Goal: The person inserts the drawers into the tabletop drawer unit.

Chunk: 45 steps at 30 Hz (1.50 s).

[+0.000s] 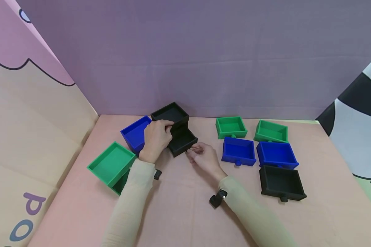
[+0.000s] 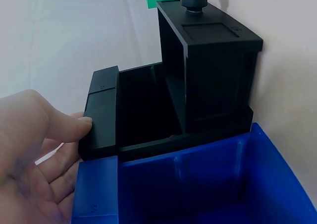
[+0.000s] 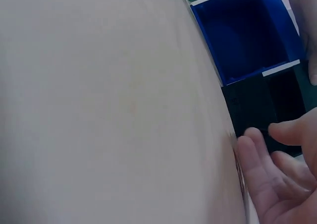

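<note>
A black case stands at the back left of the table, with a black drawer sticking partway out of its front. My left hand grips the case's side; in the left wrist view its thumb lies on the wall and the fingers curl beneath. At the drawer's front, my right hand pinches the small round knob, which its fingers partly hide in the head view. Right beside the black case is an open blue case, partly covered by the left hand.
A green case stands at the left, partly behind the left sleeve. On the right lie two green drawers, two blue drawers and another black drawer. A purple-grey wall closes off the back.
</note>
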{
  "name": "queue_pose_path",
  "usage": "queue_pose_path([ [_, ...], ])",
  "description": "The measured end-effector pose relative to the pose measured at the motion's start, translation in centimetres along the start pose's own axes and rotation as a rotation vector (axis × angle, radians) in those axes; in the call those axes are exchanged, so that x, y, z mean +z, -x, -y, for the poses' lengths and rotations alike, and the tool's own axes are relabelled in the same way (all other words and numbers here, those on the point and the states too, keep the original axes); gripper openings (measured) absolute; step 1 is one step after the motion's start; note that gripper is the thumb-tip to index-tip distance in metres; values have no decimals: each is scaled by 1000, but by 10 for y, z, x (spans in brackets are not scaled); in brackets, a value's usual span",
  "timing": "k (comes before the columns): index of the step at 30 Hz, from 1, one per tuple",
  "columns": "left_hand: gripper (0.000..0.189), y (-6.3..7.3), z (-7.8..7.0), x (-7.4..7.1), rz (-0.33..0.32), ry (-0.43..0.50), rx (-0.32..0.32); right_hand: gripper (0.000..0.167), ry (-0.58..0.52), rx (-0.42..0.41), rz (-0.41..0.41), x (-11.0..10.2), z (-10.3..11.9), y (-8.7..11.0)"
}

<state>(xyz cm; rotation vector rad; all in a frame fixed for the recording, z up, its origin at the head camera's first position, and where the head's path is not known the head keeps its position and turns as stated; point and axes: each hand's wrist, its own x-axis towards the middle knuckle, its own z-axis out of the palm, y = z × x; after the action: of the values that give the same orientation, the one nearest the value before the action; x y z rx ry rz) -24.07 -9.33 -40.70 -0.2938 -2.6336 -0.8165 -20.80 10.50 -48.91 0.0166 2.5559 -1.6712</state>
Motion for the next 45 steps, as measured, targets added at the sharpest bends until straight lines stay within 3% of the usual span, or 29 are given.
queue_pose_path([
  [5, 24, 0, -2, -2, -5, 2, -14, 26, 110, -100, -22, -1, 5, -1],
  [13, 24, -1, -2, 1, 10, 6, -15, 16, 116, -98, -16, 0, 3, -5],
  [21, 24, -2, -3, -2, 3, 2, -21, 17, 118, -96, 3, -1, 4, -8],
  [33, 24, -3, -3, -3, 15, 10, -25, 12, -57, -60, 36, 2, 3, -11],
  [40, 24, -4, -3, -2, 4, 11, -23, 15, -227, -2, 23, 3, 4, -18],
  [45, 23, -3, -2, -1, 5, 10, -30, 16, -256, 26, 17, 5, 3, -20],
])
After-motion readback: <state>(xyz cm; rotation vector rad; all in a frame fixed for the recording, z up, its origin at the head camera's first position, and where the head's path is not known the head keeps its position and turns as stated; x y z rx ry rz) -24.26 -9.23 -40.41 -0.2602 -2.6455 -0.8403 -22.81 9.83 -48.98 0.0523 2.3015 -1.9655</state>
